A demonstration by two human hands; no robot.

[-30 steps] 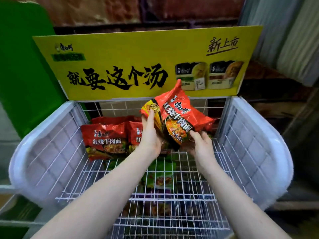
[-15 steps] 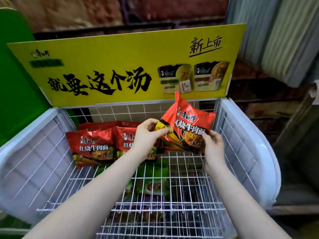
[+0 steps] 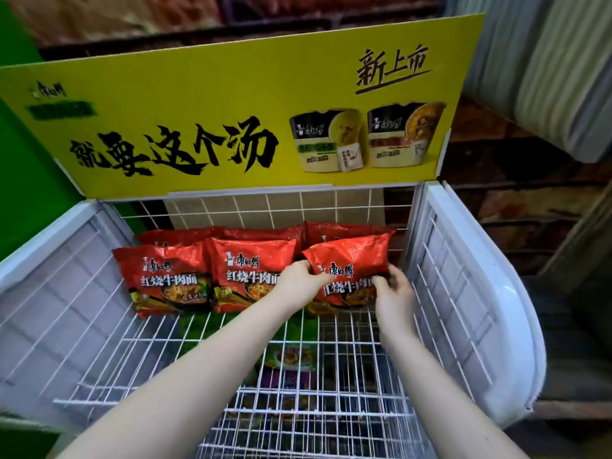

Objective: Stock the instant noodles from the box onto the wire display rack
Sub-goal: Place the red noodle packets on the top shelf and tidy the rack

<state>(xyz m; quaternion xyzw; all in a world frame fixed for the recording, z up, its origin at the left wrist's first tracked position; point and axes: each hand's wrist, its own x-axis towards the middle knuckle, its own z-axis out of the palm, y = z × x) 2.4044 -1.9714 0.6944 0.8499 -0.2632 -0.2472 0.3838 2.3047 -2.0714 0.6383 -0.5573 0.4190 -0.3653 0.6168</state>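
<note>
The wire display rack (image 3: 331, 376) is filling my view, its yellow sign (image 3: 231, 120) standing at twelve o'clock. Red noodle packets (image 3: 172, 276) are lying along its back edge. At one o'clock, my left hand (image 3: 298, 281) and right hand (image 3: 394, 294) are gripping the rightmost packet (image 3: 351, 263), fingers (image 3: 318, 279) closed on its sides.

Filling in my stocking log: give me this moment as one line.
phase: placing | left hand + right hand: on right red noodle packet | wire display rack: front row third packet
</note>
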